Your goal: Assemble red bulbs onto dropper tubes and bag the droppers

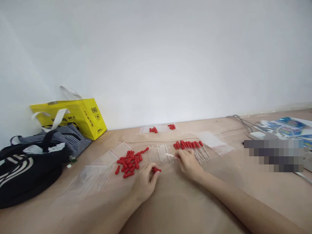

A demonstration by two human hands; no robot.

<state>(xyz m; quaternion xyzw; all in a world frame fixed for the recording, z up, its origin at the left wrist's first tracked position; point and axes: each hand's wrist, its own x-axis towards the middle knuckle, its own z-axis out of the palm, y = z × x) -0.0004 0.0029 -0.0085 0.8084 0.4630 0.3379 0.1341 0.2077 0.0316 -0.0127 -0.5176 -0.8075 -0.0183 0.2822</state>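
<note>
My left hand (145, 182) pinches a red rubber dropper bulb (156, 170), its narrow end pointing right. A loose pile of red bulbs (129, 161) lies just beyond that hand. In my right hand (188, 164) a clear dropper tube (170, 155) is held between thumb and fingers, pointing left. Beneath and behind it, a row of bare tubes (157, 153) lies side by side on the table. Past the right hand, several droppers fitted with red bulbs (192, 144) lie in a slanted row; the hand hides part of them.
Clear zip bags (94, 172) lie on the left, another bag (214, 143) on the right. By the wall sits a bag with red-bulbed droppers (161, 129). A yellow bag (92, 117), a black bag (29, 175), printed sheets (287, 126) and a cable (243, 121) flank the table.
</note>
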